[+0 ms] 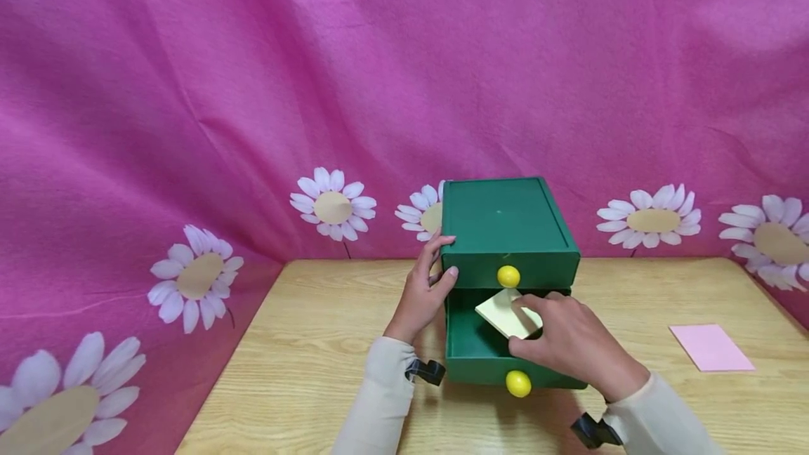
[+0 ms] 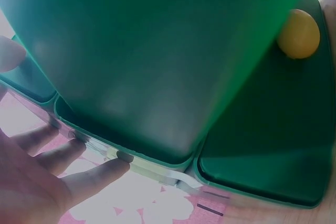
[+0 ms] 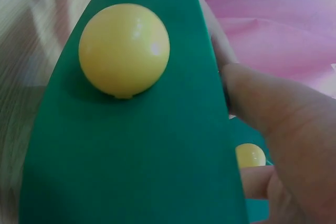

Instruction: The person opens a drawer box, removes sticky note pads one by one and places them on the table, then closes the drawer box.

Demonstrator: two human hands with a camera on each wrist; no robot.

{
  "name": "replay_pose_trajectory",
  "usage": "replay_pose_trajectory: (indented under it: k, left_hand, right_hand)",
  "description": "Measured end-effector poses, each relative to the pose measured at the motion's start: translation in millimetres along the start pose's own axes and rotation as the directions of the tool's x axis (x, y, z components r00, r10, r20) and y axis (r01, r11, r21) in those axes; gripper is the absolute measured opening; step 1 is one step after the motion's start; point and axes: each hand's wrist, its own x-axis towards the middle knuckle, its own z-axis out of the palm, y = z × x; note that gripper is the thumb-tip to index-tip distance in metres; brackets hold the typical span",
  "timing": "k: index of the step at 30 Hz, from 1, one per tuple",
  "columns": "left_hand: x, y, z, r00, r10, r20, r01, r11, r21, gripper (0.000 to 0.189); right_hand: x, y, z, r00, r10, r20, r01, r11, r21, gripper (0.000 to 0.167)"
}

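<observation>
A small green drawer cabinet (image 1: pixel 505 213) stands on the table with its lower drawer (image 1: pixel 470 339) pulled out and its upper drawer pushed in. My left hand (image 1: pixel 420 297) rests against the cabinet's left side, fingers fairly straight, thumb near the front edge. With thumb and index finger, my right hand (image 1: pixel 575 339) pinches a pale yellow sticky note pad (image 1: pixel 502 311), which lies askew over the open drawer. Part of the pad is hidden behind the hand. In the right wrist view the drawer front (image 3: pixel 142 145) with its yellow knob (image 3: pixel 125 48) covers the pad.
A pink sticky note pad (image 1: pixel 711 347) lies on the wooden table (image 1: pixel 329 343) to the right of the cabinet. Yellow round knobs stick out from both drawer fronts. Behind the table hangs a pink cloth (image 1: pixel 404 90) with white daisies.
</observation>
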Motion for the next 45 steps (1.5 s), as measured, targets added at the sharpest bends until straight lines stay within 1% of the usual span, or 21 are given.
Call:
replay_pose_trajectory:
  k: [2, 6, 14, 17, 22, 28, 37, 45]
  left_hand:
    - [0.0, 0.3, -0.6, 1.0, 0.0, 0.002, 0.0, 1.0, -0.005, 0.046]
    - [1.5, 2.3, -2.3, 1.0, 0.003, -0.001, -0.003, 1.0, -0.004, 0.046]
    - [4.1, 5.4, -4.4, 1.0, 0.01, -0.007, -0.011, 1.0, -0.008, 0.046]
    - [3.9, 6.2, -4.5, 1.0, 0.016, -0.012, -0.016, 1.0, -0.013, 0.046]
    - [3.2, 6.3, -3.6, 1.0, 0.016, -0.017, -0.016, 1.0, -0.013, 0.046]
    - [1.7, 4.9, -1.7, 1.0, 0.018, -0.015, -0.019, 1.0, -0.014, 0.046]
    - [3.1, 2.1, -0.5, 1.0, 0.011, -0.008, -0.011, 1.0, -0.005, 0.046]
    - [1.9, 1.1, 0.4, 1.0, 0.021, -0.005, -0.021, 1.0, 0.001, 0.046]
  right_hand:
    - [-2.2, -0.9, -0.5, 1.0, -0.011, -0.026, 0.011, 1.0, -0.005, 0.047]
    - [-5.5, -3.2, -2.5, 0.998, -0.021, -0.051, 0.02, 1.0, -0.01, 0.047]
    - [-12.8, -7.3, -12.3, 0.992, -0.058, -0.113, 0.055, 0.998, -0.028, 0.049]
    - [-15.7, -8.1, -13.4, 0.991, -0.062, -0.122, 0.058, 0.998, -0.032, 0.05]
    - [-19.2, -7.7, -12.5, 0.991, -0.046, -0.128, 0.042, 0.999, -0.031, 0.054]
    - [-24.7, -5.1, -12.8, 0.987, -0.053, -0.154, 0.047, 0.998, -0.04, 0.058]
    - [-31.9, 1.3, -22.0, 0.987, 0.014, -0.162, -0.015, 1.0, -0.009, 0.062]
    - [-40.4, 11.8, -28.4, 0.985, 0.091, -0.144, -0.087, 0.996, 0.033, 0.072]
